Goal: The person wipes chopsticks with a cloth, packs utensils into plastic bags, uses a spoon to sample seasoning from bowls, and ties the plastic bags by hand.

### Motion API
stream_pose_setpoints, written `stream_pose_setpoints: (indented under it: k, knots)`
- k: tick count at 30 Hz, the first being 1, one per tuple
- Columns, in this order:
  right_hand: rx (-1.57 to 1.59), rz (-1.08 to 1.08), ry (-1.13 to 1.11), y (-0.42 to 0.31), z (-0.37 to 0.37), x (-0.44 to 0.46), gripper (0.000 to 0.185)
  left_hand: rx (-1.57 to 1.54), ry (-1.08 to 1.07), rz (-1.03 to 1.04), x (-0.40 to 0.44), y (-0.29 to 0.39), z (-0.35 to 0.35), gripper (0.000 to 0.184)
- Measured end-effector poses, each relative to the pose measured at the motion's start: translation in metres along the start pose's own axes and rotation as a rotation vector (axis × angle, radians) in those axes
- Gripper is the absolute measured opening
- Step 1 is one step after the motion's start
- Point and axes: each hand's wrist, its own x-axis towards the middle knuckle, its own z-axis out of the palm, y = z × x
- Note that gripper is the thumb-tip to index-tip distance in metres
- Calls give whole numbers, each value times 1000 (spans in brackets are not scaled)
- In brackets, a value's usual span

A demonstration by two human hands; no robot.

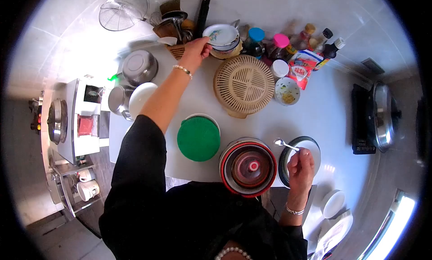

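My left hand (195, 52) reaches to the back of the counter, its fingers closed at the near-left rim of a white enamel plate (220, 34) with a floral print. Under that plate sits a stack of bowls or pans (227, 48). My right hand (300, 169), near the front edge, pinches a small metal spoon (286, 144) whose bowl points left. Below this hand lies a white plate with a dark rim (313, 148). To its left stands a red-rimmed pot with a glass lid (243, 172). A green round lid (198, 139) tops a white container.
A beige slotted basket (244, 85) lies mid-counter. Right of it are a small bowl with food bits (287, 91), a red seasoning packet (303, 70) and several jars and bottles. Metal pots (139, 67) stand left; a wok (382, 116) sits on a black cooker at right.
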Motion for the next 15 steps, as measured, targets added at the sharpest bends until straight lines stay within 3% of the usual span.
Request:
stream_pose_setpoints:
  k: [8,15]
  knots:
    - [-86,-36,-13,-14,26,26,19,-247,-69,-64,-33,34,-22,13]
    - [-133,30,-59,-3,46,30,20,-54,8,45,-31,9,10,12]
